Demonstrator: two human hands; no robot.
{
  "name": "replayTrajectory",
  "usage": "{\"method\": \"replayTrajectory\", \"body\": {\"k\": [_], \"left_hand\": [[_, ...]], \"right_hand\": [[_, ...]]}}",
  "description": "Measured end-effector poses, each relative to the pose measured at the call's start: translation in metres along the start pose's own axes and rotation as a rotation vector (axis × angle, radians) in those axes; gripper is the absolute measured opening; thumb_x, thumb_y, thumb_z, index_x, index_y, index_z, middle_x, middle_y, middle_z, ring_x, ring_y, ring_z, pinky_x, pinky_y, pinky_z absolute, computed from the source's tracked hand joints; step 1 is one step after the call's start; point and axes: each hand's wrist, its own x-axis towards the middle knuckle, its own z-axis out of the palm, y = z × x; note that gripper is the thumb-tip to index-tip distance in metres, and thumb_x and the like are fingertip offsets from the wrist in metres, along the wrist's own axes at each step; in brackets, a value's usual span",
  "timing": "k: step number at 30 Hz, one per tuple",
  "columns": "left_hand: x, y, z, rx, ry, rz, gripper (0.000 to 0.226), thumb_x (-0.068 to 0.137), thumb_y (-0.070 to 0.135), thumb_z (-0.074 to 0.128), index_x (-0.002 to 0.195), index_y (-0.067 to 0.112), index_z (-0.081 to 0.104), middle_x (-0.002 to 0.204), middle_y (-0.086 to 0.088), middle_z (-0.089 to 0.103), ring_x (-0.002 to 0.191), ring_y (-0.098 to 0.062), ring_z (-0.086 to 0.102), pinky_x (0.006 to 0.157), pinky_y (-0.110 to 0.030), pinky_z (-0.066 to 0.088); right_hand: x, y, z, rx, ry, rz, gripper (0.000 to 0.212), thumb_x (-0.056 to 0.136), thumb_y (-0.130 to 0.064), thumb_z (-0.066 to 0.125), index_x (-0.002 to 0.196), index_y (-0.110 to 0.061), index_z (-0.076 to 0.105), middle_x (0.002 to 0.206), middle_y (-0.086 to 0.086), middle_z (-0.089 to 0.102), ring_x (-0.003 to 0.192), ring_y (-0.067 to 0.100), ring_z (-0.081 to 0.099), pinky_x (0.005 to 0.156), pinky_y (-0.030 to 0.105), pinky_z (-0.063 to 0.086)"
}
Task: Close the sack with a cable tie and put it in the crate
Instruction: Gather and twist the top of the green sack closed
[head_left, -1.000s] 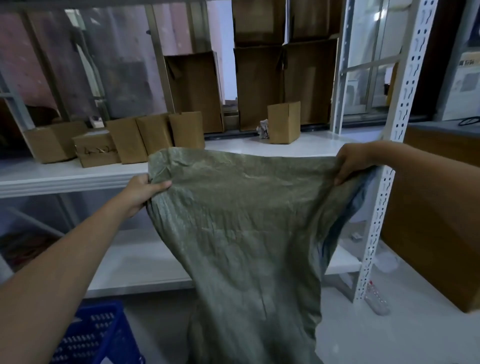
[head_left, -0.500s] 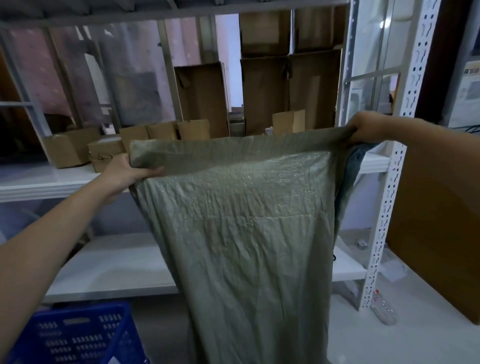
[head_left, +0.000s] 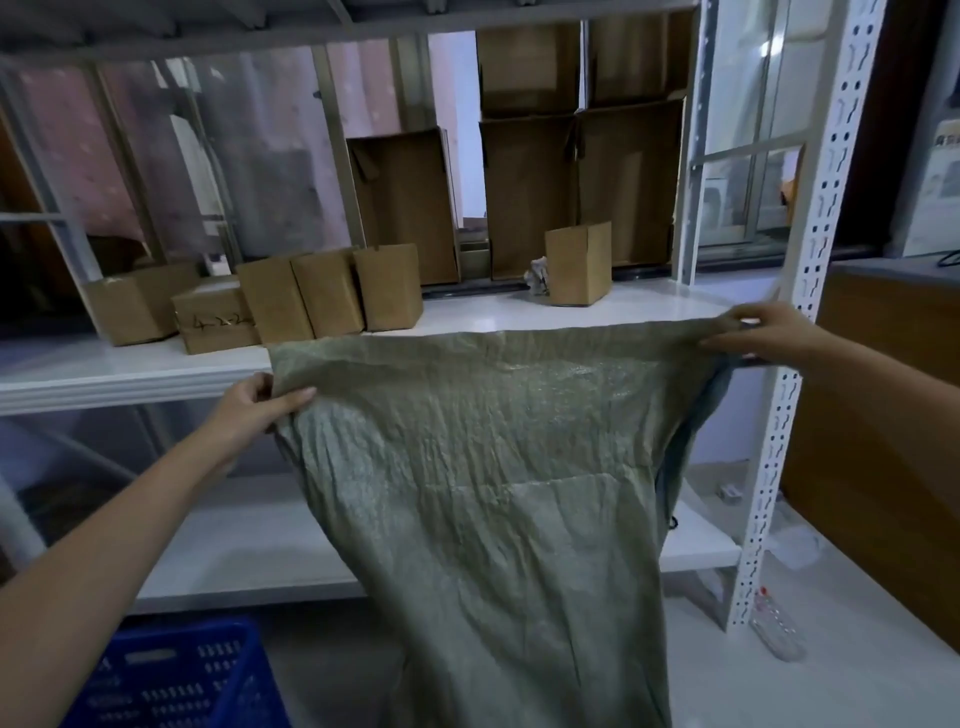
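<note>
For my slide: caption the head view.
Both hands, left hand and right hand, stretch a green sack open-flat.

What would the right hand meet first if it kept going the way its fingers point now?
The right hand points leftward along the sack mouth it pinches, so it would run over the sack's top edge first. The lone cardboard box on the shelf looks farther back, though depth is unclear.

**A storeroom with packing stock**

White metal shelving (head_left: 363, 358) on a slotted upright (head_left: 810, 291) carries rows of small brown cardboard boxes (head_left: 332, 293), with flattened cartons (head_left: 576, 182) leaning against the window (head_left: 748, 135) behind. A blue plastic crate (head_left: 176, 675) sits on the pale floor (head_left: 857, 691), beside a woven green sack (head_left: 493, 493) held up for packing.
</note>
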Motion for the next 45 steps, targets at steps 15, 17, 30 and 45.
{"method": "replayTrajectory", "body": {"k": [15, 17, 30, 45], "left_hand": [[0.026, -0.045, 0.057, -0.101, -0.034, -0.184, 0.042, 0.074, 0.023, 0.077, 0.111, 0.008, 0.063, 0.104, -0.009, 0.070, 0.095, -0.025, 0.066, 0.079, -0.035, 0.051], [0.028, -0.045, 0.063, -0.079, -0.017, -0.191, 0.035, 0.076, 0.020, 0.076, 0.107, 0.009, 0.064, 0.099, -0.007, 0.070, 0.091, -0.024, 0.066, 0.080, -0.034, 0.050], [0.045, -0.018, 0.080, -0.052, 0.122, -0.035, 0.042, 0.081, 0.001, 0.063, 0.120, 0.009, 0.051, 0.099, -0.006, 0.064, 0.091, -0.026, 0.063, 0.075, -0.035, 0.050], [0.036, 0.011, 0.070, -0.076, -0.028, -0.029, 0.019, 0.080, 0.014, 0.072, 0.097, 0.018, 0.065, 0.099, -0.002, 0.068, 0.092, -0.018, 0.064, 0.087, -0.035, 0.047]], "right_hand": [[0.022, 0.042, 0.097, 0.301, 0.046, 0.133, 0.070, 0.067, -0.024, 0.086, 0.125, -0.003, 0.053, 0.116, 0.010, 0.061, 0.101, 0.025, 0.058, 0.093, 0.038, 0.048], [0.027, 0.042, 0.105, 0.269, 0.110, 0.167, 0.050, 0.086, -0.021, 0.069, 0.125, 0.005, 0.053, 0.116, 0.017, 0.059, 0.101, 0.027, 0.052, 0.092, 0.039, 0.044], [0.027, 0.029, 0.105, 0.403, 0.283, 0.117, 0.030, 0.098, -0.006, 0.038, 0.122, -0.001, 0.054, 0.107, 0.011, 0.058, 0.100, 0.030, 0.053, 0.087, 0.040, 0.042], [0.021, 0.008, 0.085, 0.197, 0.048, -0.020, 0.032, 0.080, -0.044, 0.070, 0.086, -0.013, 0.070, 0.087, 0.006, 0.069, 0.089, 0.023, 0.064, 0.075, 0.027, 0.049]]}}
